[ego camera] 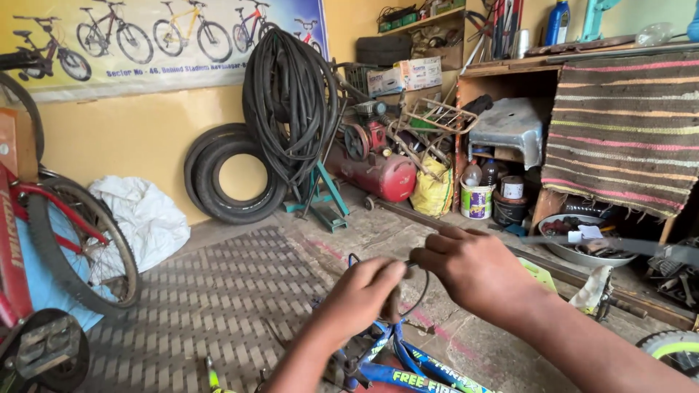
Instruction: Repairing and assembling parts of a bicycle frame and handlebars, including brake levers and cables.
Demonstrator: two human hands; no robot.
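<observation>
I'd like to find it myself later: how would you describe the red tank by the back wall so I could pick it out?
Start at the big bundle of black hoses hanging on the yellow wall. Just right of it, low on the floor, lies the red tank, a rounded cylinder on its side with a motor on top. It is the only red drum there, between the black tyres and a yellow sack.

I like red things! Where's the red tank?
In the head view, the red tank lies on the floor by the back wall, right of the hanging black hoses and left of a yellow sack.
</observation>
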